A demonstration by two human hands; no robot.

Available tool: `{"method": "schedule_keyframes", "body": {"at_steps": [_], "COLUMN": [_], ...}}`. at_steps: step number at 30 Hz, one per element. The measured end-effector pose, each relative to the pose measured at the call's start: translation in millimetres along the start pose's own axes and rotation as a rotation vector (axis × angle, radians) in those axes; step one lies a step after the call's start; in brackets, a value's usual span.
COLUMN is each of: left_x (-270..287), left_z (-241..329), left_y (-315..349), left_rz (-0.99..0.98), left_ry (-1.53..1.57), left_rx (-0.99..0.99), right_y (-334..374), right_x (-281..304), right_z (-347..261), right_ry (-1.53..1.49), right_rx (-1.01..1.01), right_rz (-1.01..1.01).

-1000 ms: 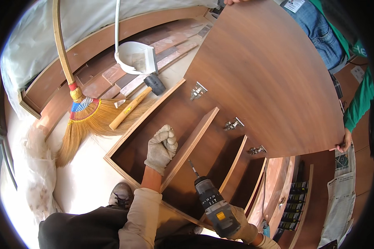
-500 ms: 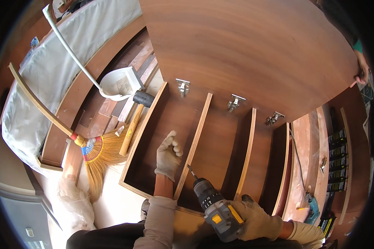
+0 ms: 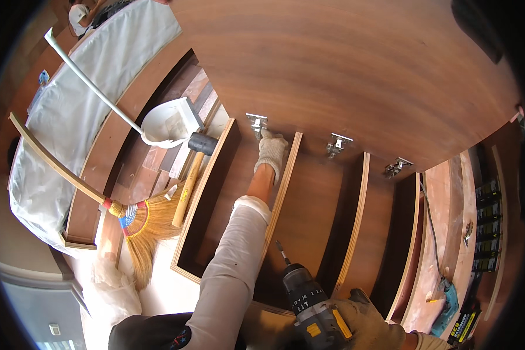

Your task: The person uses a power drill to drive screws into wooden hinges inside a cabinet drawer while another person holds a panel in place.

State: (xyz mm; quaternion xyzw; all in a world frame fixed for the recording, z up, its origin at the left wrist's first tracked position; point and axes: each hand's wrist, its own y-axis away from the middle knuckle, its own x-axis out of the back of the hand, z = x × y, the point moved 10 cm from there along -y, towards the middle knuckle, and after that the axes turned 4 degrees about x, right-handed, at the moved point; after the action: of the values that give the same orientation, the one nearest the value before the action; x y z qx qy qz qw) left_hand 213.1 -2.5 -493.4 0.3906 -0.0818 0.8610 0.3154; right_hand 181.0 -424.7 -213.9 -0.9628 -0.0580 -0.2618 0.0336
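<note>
My left hand (image 3: 272,154), in a knitted work glove, reaches across the left compartment of a brown wooden cabinet (image 3: 287,186). Its fingers are bent together at the lower part of the leftmost metal hinge (image 3: 257,123), which is fixed to a large brown panel (image 3: 344,64). The fingertips are partly hidden there. Two more hinges, the middle one (image 3: 338,143) and the right one (image 3: 398,167), sit along the same panel edge. Low in the view, my gloved right hand (image 3: 364,321) grips a black and yellow cordless drill (image 3: 309,300), its bit pointing up over the cabinet.
A rubber mallet (image 3: 188,189) and a straw broom (image 3: 143,224) lie left of the cabinet, beside a white long-handled dustpan (image 3: 166,122). Plastic sheeting (image 3: 102,76) covers furniture behind. At right lie a teal corded power tool (image 3: 446,306) and a loose hinge (image 3: 468,232). Another person's fingers (image 3: 518,114) show at the panel's right edge.
My left hand has moved forward from the near part of the compartment to the leftmost hinge. My right hand and the drill have dropped slightly lower in view. The other person's hand shows less.
</note>
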Motion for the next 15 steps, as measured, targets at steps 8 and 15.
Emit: {"method": "schedule_keyframes", "body": {"at_steps": [8,15], "left_x": [-18,27], "left_z": [-68,-70], "left_y": [19,77], "left_rz": [0.150,0.416], "left_ry": [0.245,-0.004], "left_rx": [0.308,0.441], "right_y": [-1,0], "right_x": [0,5], "right_z": [-6,-7], "right_ry": [0.097,0.058], "right_rx": [0.067,0.028], "right_rz": [0.018,0.009]}}
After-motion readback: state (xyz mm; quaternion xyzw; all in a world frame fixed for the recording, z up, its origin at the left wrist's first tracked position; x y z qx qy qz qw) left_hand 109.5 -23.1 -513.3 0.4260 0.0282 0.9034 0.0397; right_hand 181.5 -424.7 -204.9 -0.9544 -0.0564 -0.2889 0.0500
